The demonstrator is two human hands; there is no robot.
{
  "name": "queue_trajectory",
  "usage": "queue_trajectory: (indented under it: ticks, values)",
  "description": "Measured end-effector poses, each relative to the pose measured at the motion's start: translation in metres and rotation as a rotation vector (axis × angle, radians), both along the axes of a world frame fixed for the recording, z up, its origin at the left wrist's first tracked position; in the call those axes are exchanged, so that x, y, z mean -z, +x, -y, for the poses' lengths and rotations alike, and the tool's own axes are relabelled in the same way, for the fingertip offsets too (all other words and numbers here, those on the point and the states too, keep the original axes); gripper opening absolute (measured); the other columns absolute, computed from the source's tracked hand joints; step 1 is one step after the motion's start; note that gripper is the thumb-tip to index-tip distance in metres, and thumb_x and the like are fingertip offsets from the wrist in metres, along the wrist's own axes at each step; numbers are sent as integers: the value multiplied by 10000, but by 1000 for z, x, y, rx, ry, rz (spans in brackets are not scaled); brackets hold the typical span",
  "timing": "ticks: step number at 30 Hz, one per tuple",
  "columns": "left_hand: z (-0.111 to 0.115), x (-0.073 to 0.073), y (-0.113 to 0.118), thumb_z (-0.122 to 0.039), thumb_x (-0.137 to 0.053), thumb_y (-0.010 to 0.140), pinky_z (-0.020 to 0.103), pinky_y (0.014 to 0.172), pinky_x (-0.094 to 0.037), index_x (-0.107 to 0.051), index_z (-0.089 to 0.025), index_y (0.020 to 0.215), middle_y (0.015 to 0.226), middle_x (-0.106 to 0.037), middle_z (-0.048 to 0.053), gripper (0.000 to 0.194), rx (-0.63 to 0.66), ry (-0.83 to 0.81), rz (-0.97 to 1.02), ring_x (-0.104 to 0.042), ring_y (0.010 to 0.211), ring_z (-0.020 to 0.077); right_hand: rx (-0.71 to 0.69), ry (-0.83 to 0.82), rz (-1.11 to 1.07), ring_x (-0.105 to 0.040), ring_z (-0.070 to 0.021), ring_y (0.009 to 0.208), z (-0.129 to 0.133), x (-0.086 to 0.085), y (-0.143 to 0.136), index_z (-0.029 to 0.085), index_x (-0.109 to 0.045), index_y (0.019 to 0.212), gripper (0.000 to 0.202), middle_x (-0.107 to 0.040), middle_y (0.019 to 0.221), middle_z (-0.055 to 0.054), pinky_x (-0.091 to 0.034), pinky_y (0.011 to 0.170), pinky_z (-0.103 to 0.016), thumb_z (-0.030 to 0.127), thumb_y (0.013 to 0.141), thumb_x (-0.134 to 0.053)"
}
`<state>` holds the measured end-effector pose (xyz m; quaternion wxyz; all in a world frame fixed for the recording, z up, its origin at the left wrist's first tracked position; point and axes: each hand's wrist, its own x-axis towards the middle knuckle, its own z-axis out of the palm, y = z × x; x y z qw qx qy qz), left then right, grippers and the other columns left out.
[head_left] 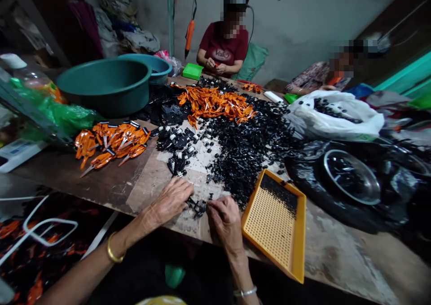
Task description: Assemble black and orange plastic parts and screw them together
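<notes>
Between my two hands, at the table's near edge, lies a small cluster of black plastic parts (199,207). My left hand (172,197), with a gold bangle at the wrist, curls down at the left of the cluster; its fingertips are closed and what they hold is hidden. Thumb and forefinger of my right hand (226,219) pinch a small black plastic part at the cluster's right side. A large heap of loose black parts (240,157) spreads just beyond my hands. Black pieces with white ends (177,145) are grouped ahead of my left hand.
A yellow perforated tray (269,233) with tiny black bits stands right of my right hand. Orange pieces lie in a left pile (114,143) and a far pile (215,103). Beyond are a green basin (104,87), a white bag (336,116), a metal bowl (352,177) and two people.
</notes>
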<state>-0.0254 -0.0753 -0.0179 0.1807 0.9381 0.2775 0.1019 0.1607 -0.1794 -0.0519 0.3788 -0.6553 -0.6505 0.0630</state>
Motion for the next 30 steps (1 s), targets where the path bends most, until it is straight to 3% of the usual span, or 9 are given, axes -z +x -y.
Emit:
queue_trajectory:
  ticks: [2,6,10,12,14,19,23,26,30]
  values:
    - [4,-7,-4,-176,-579,812,380,855,-385,-551,-175,895,949,-635,67,88,-92,-70,20,-552,940,237,36,-56,153,-513,-212,829,-3,-1,0,227,-647,1004,203,-574,874,-59,-404,728,-376,222,926,-460]
    - [9,-12,-7,-205,-620,773,303,744,-406,-556,-194,861,852,-613,16,110,-268,-313,191,-571,834,196,120,-107,294,-491,-249,885,-7,-13,7,199,-581,1175,302,-568,1024,-116,-406,729,-393,213,931,-404]
    - [11,-1,-5,-230,-681,673,227,522,-399,-559,-189,870,696,-551,-38,236,-394,-819,433,-553,597,127,102,-155,399,-487,-253,878,-22,-39,26,198,-587,1177,301,-565,1019,-113,-403,729,-386,187,924,-424]
    - [13,5,-2,-275,-704,630,192,397,-335,-508,-188,874,675,-555,-47,325,-411,-1122,522,-522,483,101,109,-168,435,-493,-245,853,-44,-50,37,196,-623,1116,267,-579,971,-104,-398,726,-373,184,922,-440]
    - [17,10,1,-302,-717,601,169,348,-309,-456,-192,854,702,-594,-32,380,-418,-1287,593,-533,450,95,118,-167,450,-498,-246,855,-76,-55,45,187,-644,1072,223,-591,946,-103,-396,739,-368,212,904,-498]
    - [21,17,6,-293,-732,577,143,325,-283,-464,-181,820,634,-547,-60,379,-485,-1242,647,-515,406,75,58,-142,466,-491,-252,971,-162,-45,46,203,-616,1110,274,-602,1105,-100,-383,808,-356,217,836,-610]
    - [17,18,0,-323,-755,576,144,334,-255,-544,-148,889,599,-483,-80,416,-477,-1202,650,-432,403,45,60,-164,475,-498,-254,925,-199,-33,43,171,-641,987,219,-626,997,-116,-376,766,-353,188,771,-677]
    - [14,18,-6,-438,-724,651,149,371,-292,-568,-131,959,631,-505,-57,462,-412,-1241,695,-462,461,55,79,-178,465,-507,-255,890,-198,-35,48,162,-644,905,154,-618,904,-110,-381,761,-364,167,756,-683]
    - [10,20,-11,-545,-574,779,148,398,-359,-570,-118,971,730,-569,6,468,-313,-1352,758,-533,527,68,19,-164,413,-519,-276,983,-150,-58,46,173,-572,1138,371,-596,1048,-114,-412,827,-410,241,787,-669]
